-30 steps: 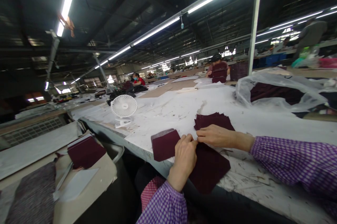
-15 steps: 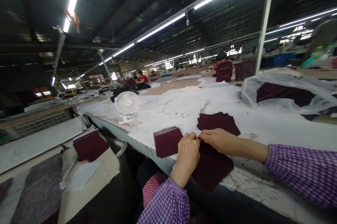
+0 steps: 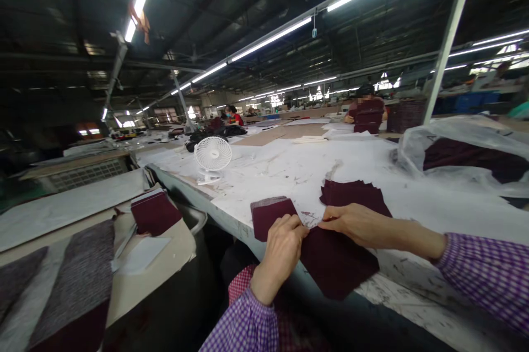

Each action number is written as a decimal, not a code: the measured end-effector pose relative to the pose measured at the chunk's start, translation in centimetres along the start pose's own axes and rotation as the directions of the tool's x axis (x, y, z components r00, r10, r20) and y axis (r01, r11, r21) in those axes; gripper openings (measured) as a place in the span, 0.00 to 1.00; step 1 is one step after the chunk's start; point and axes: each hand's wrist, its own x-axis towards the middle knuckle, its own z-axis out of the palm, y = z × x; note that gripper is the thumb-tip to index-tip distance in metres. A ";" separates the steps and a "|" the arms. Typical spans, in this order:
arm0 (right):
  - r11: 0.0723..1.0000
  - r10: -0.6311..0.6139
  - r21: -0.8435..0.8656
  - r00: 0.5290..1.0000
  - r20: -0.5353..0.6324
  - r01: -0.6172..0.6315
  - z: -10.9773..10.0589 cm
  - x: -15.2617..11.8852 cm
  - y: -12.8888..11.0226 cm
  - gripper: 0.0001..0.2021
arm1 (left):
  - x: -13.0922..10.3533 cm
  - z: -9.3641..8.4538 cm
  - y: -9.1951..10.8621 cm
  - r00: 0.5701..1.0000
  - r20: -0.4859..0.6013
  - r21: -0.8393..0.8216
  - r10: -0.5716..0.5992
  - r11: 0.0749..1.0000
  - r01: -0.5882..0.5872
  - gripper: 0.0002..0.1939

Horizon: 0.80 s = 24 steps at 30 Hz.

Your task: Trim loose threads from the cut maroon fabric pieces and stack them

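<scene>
Left grip [image 3: 281,250], right grip [image 3: 355,224] parted, cloth [image 3: 339,266] below

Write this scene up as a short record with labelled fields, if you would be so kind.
left hand: pinching the maroon cloth near its upper edge
right hand: pinching that edge, farther right
cloth position: partly overhanging the white-covered table
nearby: neat stack at left; fanned stack behind right hand
farther off: white fan; clear plastic bag with dark cloth inside

left hand [image 3: 280,244] and right hand [image 3: 353,224] close together, fingertips pinched, wrists bent inward
</scene>
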 end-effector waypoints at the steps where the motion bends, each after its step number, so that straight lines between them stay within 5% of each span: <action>1: 0.999 -0.008 -0.047 1.000 0.021 0.009 -0.3 0.2 -0.2 0.23 | 0.0 0.0 0.0 1.000 -0.003 0.020 0.015 1.000 -0.015 0.16; 11: 0.931 -0.110 -0.333 0.984 0.142 0.152 -0.7 1.8 -0.5 0.32 | -1.2 -0.1 -1.2 0.998 -0.058 -0.111 -0.036 0.993 0.029 0.11; 18: 0.917 -0.162 -0.334 0.969 0.185 0.217 -1.4 2.5 -1.0 0.36 | -2.0 -0.9 -2.7 0.976 -0.102 -0.530 -0.191 0.841 0.109 0.09; 24: 0.917 -0.194 -0.328 0.972 0.133 0.228 -0.7 2.4 -0.3 0.35 | -1.9 -1.7 -1.7 0.983 -0.057 -0.399 -0.174 0.907 0.137 0.05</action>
